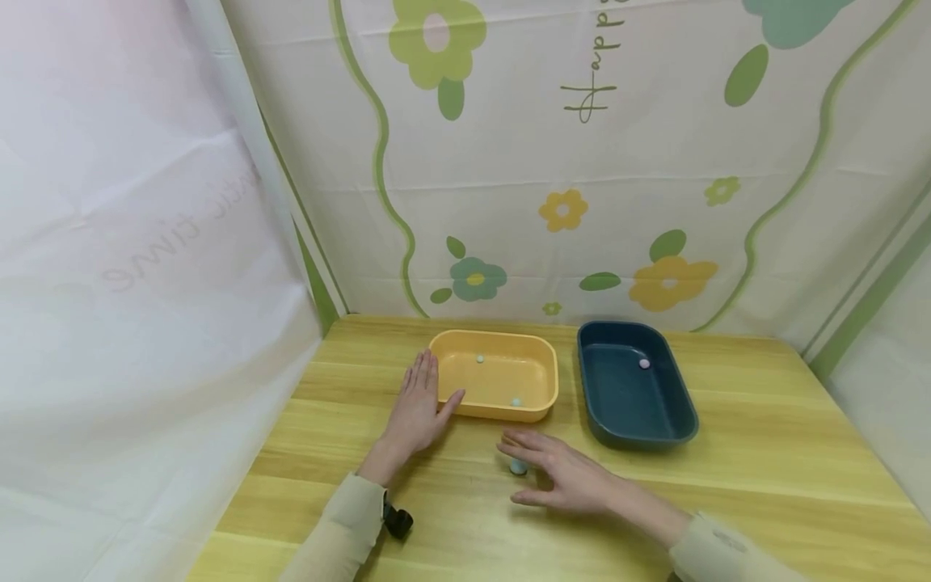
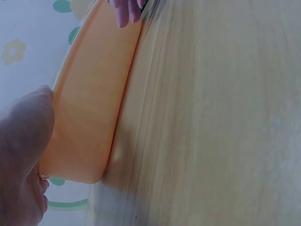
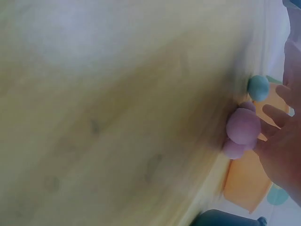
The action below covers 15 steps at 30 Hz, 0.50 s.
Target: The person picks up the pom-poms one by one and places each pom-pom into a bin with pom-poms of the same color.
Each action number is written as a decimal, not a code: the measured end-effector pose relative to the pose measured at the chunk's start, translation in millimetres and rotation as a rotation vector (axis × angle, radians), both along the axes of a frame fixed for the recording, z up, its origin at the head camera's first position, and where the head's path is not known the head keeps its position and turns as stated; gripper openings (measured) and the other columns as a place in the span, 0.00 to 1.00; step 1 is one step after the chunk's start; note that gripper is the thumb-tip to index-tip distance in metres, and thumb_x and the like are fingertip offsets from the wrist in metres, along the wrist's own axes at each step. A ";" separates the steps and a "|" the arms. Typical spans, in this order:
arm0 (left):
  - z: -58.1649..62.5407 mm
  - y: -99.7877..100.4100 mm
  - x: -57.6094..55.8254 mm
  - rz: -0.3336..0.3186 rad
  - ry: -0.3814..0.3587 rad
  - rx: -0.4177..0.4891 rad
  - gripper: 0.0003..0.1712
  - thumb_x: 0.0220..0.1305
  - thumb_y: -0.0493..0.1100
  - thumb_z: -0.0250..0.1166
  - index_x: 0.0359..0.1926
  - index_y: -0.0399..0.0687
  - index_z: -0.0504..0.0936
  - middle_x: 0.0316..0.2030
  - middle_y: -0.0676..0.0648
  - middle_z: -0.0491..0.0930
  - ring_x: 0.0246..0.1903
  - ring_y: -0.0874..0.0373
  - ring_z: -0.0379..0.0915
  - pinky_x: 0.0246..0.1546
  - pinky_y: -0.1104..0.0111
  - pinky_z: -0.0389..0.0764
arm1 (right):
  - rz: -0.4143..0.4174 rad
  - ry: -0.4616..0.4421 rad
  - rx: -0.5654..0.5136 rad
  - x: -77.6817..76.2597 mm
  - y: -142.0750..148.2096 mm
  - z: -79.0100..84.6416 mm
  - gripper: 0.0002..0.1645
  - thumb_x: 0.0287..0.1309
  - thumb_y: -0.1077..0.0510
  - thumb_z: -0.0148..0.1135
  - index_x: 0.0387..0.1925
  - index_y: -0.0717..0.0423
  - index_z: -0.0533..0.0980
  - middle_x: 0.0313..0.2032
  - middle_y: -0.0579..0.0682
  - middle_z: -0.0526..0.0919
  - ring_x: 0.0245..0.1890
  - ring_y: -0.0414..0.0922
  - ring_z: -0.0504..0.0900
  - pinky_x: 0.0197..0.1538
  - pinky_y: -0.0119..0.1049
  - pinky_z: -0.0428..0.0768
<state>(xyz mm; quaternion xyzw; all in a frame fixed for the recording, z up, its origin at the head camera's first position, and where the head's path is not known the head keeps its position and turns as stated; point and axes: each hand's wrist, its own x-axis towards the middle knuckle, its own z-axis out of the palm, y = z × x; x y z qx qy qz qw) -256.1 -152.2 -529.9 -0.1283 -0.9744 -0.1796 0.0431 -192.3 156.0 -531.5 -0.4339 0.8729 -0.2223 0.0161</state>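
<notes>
Head view, center and lower center: both hands working about two shallow trays on a wood-grained desk (image 1: pixel 785 461). The left hand (image 1: pixel 418 404) is lying along the left end of the yellow rectangular tray (image 1: pixel 498 411), its fingers extending side by side toward the top of the frame and its thumb reaching rightward along the near rim; this placement is presumably steadying the corner. Its grip is spreading around that corner without pinching. Inside the tray, one pale blue ball (image 1: pixel 480 359) is sitting toward the back and another pale blue ball (image 1: pixel 516 402) toward the front right.

The right hand (image 1: pixel 567 473), entering from the lower right, is extending leftward, palm facing down, over a third light blue ball (image 1: pixel 518 466), which is resting on the desk below the yellow tray in the frame. Its grip is spreading, thumb standing apart from the fingers, apparently bracketing the ball; contact cannot be told. In the right wrist view, rounded pink shapes (image 3: pixel 243 126) are clustering against the fingers; whether they are being held cannot be told. Right of center, the dark blue tray (image 1: pixel 627 440) is standing lengthwise beside the yellow one, containing a lavender ball (image 1: pixel 644 364) near its right wall.
</notes>
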 end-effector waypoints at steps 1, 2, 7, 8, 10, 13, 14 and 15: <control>0.0 0.0 -0.1 -0.001 -0.001 -0.001 0.56 0.86 0.72 0.43 0.87 0.30 0.42 0.89 0.31 0.38 0.90 0.38 0.34 0.90 0.46 0.45 | -0.002 0.006 -0.001 0.1 0.1 -1.3 0.43 0.76 0.33 0.65 0.80 0.52 0.72 0.80 0.58 0.74 0.79 0.61 0.74 0.73 0.67 0.79; 0.1 0.0 -0.2 -0.002 -0.002 0.000 0.56 0.86 0.71 0.43 0.87 0.30 0.42 0.89 0.31 0.37 0.90 0.38 0.34 0.90 0.46 0.45 | -0.002 0.014 -0.008 -0.1 0.1 -2.6 0.42 0.76 0.35 0.66 0.79 0.53 0.73 0.79 0.58 0.75 0.78 0.61 0.75 0.73 0.66 0.79; 0.0 0.1 -0.8 -0.003 0.002 0.008 0.55 0.86 0.71 0.44 0.87 0.30 0.43 0.89 0.31 0.39 0.90 0.38 0.35 0.90 0.46 0.45 | 0.011 0.070 -0.062 -3.7 -1.6 -7.5 0.32 0.73 0.47 0.72 0.71 0.57 0.81 0.72 0.60 0.82 0.73 0.62 0.80 0.70 0.63 0.82; -0.2 0.1 -0.9 -0.003 0.003 0.007 0.55 0.86 0.71 0.44 0.87 0.30 0.43 0.89 0.30 0.39 0.90 0.38 0.35 0.90 0.46 0.46 | 0.014 0.074 -0.072 -4.5 -2.0 -7.9 0.31 0.72 0.49 0.74 0.69 0.58 0.82 0.71 0.60 0.83 0.72 0.62 0.81 0.70 0.63 0.83; -1.0 0.1 -1.2 -0.003 0.005 0.000 0.55 0.86 0.71 0.43 0.87 0.30 0.43 0.89 0.30 0.40 0.90 0.38 0.35 0.90 0.46 0.46 | 0.017 0.071 -0.086 -5.8 -2.8 -8.4 0.29 0.69 0.52 0.75 0.67 0.59 0.83 0.69 0.60 0.85 0.70 0.62 0.83 0.70 0.62 0.83; -2.0 0.2 -1.7 -0.003 0.007 -0.009 0.55 0.86 0.71 0.42 0.87 0.30 0.43 0.88 0.30 0.41 0.90 0.37 0.36 0.90 0.46 0.46 | 0.016 0.047 -0.096 -6.9 -3.6 -8.3 0.27 0.69 0.54 0.76 0.65 0.59 0.85 0.67 0.59 0.87 0.70 0.61 0.83 0.70 0.62 0.83; -2.2 0.2 -1.8 -0.003 0.007 -0.010 0.55 0.86 0.71 0.42 0.87 0.30 0.43 0.89 0.30 0.40 0.90 0.37 0.36 0.90 0.46 0.46 | 0.014 0.039 -0.098 -7.0 -3.7 -8.2 0.26 0.68 0.54 0.76 0.64 0.59 0.85 0.66 0.59 0.87 0.69 0.61 0.84 0.70 0.62 0.83; -2.2 0.3 -1.8 -0.003 0.007 -0.010 0.55 0.86 0.71 0.42 0.87 0.30 0.43 0.89 0.30 0.40 0.90 0.37 0.36 0.91 0.46 0.46 | 0.012 0.031 -0.100 -7.1 -3.7 -8.2 0.25 0.68 0.55 0.76 0.64 0.59 0.86 0.66 0.58 0.88 0.69 0.61 0.84 0.70 0.62 0.83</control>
